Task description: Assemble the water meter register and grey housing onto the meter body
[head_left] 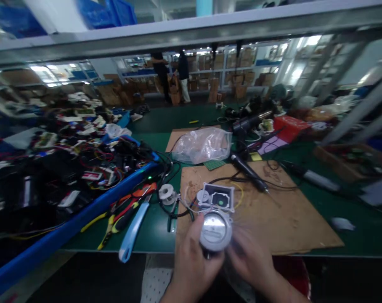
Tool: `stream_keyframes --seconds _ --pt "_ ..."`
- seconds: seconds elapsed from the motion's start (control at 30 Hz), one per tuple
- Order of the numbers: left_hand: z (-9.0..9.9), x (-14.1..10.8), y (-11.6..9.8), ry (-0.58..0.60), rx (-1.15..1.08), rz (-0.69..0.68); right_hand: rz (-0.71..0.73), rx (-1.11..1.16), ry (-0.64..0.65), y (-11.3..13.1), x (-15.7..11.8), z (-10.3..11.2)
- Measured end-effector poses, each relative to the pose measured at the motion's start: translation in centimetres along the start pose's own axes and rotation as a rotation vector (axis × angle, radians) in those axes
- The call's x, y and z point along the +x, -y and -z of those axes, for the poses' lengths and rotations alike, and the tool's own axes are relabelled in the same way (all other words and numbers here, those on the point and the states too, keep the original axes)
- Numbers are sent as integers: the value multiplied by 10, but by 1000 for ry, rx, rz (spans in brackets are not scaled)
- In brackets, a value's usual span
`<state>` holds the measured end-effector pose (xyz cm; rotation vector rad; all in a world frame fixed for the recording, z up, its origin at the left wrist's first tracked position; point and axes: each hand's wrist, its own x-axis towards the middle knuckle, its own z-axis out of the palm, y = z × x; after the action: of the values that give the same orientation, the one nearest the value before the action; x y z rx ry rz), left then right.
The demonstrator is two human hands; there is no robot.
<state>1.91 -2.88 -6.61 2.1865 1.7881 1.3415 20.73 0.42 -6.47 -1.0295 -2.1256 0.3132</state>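
A round part with a white rim and a shiny metallic face is gripped in my left hand, thumb on its left side and fingers underneath. Close against its right side is my right hand; motion smears its fingers, so I cannot make out whether they hold anything. Just beyond the round part, an open pale grey plastic box shows a dark insert with a green dot, and thin wires run beside it. Both stand over the brown board. Something translucent hangs below my right hand, too blurred to name.
On the left, a blue-edged tray is heaped with wired electronics. Pliers, a blue-handled cutter and a wire spool lie beside it. A black pen-shaped tool and a clear plastic bag lie farther back. A shelf crosses overhead.
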Motion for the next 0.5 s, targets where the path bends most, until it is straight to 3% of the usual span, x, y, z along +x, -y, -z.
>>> stream_keyframes --seconds 0.1,0.3,0.4,0.5 --pt "-1 0 9 36 0 -39 -77 62 39 2 -2 0" --pt "-6 4 17 17 5 -31 -36 91 -37 2 -7 6" --pt "-4 11 12 47 29 -6 65 179 -132 -1 -17 7" --pt "8 21 4 90 65 16 286 200 -164 -9 -38 10"
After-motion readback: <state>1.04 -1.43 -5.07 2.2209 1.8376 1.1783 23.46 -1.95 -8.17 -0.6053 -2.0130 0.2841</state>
